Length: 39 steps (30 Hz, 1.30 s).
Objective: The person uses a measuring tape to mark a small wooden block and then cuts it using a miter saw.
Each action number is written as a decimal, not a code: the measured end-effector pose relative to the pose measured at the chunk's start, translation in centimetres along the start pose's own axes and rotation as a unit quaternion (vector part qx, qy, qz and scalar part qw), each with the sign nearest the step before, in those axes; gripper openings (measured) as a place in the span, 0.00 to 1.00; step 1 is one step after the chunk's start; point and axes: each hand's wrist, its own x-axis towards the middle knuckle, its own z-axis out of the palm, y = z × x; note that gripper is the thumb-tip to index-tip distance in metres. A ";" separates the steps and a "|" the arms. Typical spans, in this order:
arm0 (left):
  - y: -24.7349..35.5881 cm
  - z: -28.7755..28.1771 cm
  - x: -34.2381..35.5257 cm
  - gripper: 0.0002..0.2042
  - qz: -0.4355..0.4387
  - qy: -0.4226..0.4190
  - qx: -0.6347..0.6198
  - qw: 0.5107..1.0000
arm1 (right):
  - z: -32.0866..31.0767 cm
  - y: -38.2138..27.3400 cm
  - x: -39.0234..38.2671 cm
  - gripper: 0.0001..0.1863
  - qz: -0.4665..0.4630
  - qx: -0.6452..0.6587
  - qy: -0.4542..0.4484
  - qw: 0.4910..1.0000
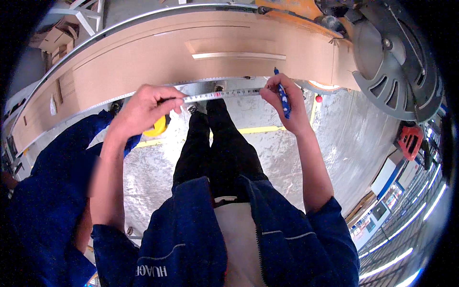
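Note:
A tape measure's metal blade (224, 93) is stretched between my two hands in front of the bench edge. My left hand (146, 109) is closed, pinching the blade at its left end. Just below that hand a rounded yellow case (158, 126) shows in part; whether my fingers touch it is hidden. At the other end, my right hand (290, 103) pinches the blade between thumb and fingers. It also holds a blue pen (283, 98) with white spots, tip pointing away from me. Beyond the tape, a thin pale strip (239, 56) lies on the brown bench top (129, 60).
A saw with a grey slotted guard (385, 91) and an orange base (296, 12) stands at the right end of the bench. A co-worker's dark blue sleeve (57, 158) is close at my left. A small white bottle (52, 106) is on the bench's left part.

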 end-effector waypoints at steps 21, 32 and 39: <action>-0.4 -4.2 8.1 0.12 0.057 0.012 0.157 0.986 | 4.5 -1.7 9.2 0.24 -0.162 0.187 -0.009 0.969; 0.1 -4.0 8.3 0.11 0.045 0.007 0.167 0.985 | 5.7 -1.2 10.7 0.11 -0.220 0.043 0.002 0.974; 0.1 -4.1 8.0 0.12 0.052 0.009 0.124 0.991 | 4.3 -1.4 10.3 0.11 -0.239 0.083 0.124 0.959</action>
